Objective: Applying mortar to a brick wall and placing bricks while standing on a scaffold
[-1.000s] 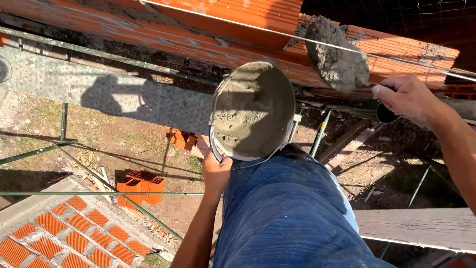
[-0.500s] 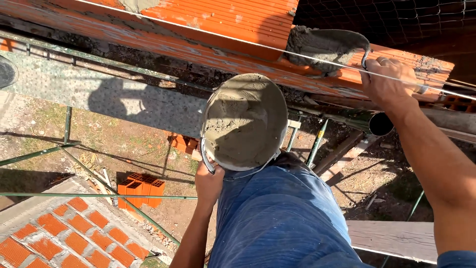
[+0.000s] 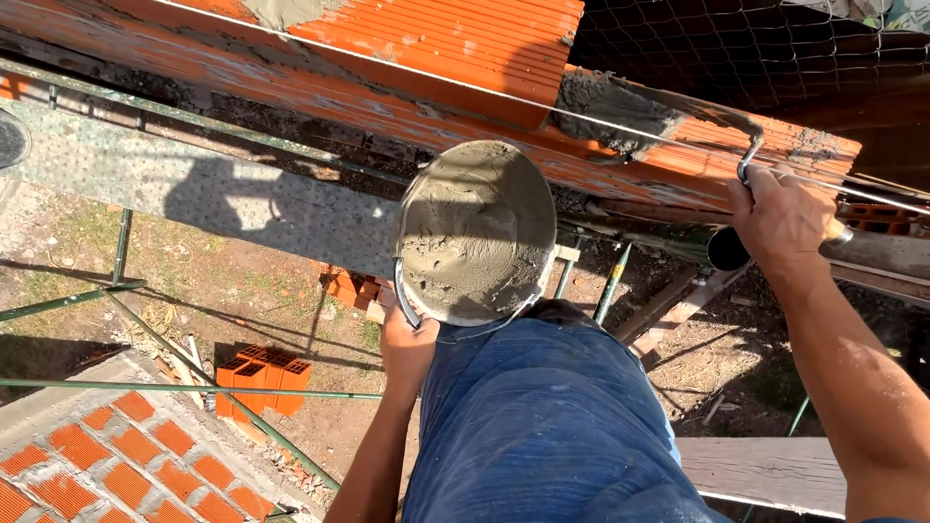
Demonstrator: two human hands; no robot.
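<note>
My left hand grips the near rim of a grey bucket with wet mortar at its bottom, and the bucket rests on my thigh in blue jeans. My right hand is closed on the handle of a trowel. The trowel's blade presses a lump of grey mortar onto the top of an orange brick wall. A taut white string line runs along the wall's edge.
A perforated metal scaffold plank and green scaffold tubes lie to my left, high above bare ground. Hollow orange bricks sit below, near a lower brick wall. A wooden plank is at lower right. Wire mesh hangs behind the wall.
My right hand has carried the loaded trowel down and left onto the wall top, where the mortar now lies. The bucket and left hand stay in place.
</note>
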